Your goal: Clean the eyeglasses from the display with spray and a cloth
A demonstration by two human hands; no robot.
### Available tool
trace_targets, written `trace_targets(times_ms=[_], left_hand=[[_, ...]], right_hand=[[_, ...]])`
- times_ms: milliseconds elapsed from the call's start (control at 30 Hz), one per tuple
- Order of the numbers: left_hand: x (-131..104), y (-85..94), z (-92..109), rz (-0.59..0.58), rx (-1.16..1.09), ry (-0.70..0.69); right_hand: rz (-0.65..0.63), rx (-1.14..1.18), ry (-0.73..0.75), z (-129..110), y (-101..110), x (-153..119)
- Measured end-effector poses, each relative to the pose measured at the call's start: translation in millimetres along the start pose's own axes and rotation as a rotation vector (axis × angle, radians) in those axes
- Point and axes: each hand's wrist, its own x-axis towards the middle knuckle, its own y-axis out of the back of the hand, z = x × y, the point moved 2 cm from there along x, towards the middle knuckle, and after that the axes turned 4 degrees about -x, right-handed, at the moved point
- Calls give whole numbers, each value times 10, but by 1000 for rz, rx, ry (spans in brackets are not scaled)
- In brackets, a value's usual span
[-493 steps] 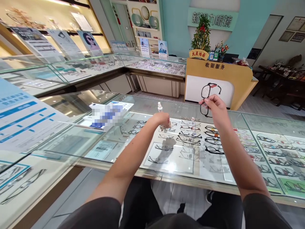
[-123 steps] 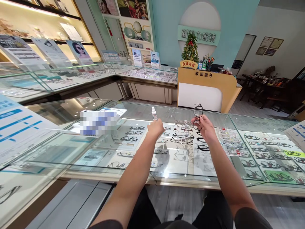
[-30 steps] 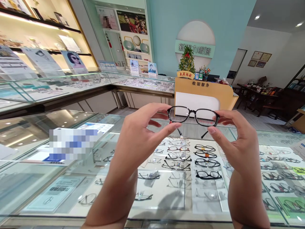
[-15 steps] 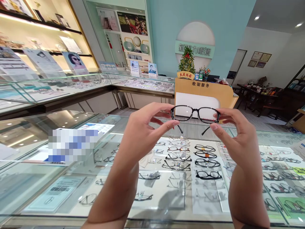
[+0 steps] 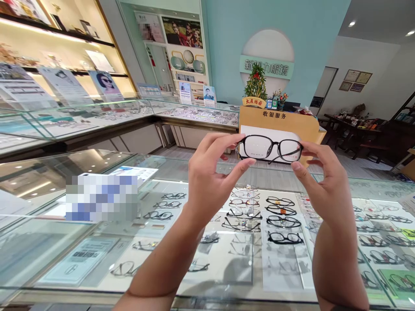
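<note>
The eyeglasses are between the hands, above the showcase, before the desk

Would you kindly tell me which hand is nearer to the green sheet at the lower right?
Right. In view, the right hand is above and left of the green sheet; the left hand is farther left, at the other end of the black-framed glasses.
</note>
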Motion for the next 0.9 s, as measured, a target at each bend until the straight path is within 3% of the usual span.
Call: trace_targets(times_ms=[267, 500, 900], left_hand=[[-22, -50, -85, 22, -194, 115], [-53, -168, -192, 27, -352, 198], [-75, -197, -189, 120, -216, 62]], right_hand=[[57, 29, 0, -60, -7, 1], [196, 16, 55, -148, -66, -17], [245, 16, 108, -221, -191, -50]])
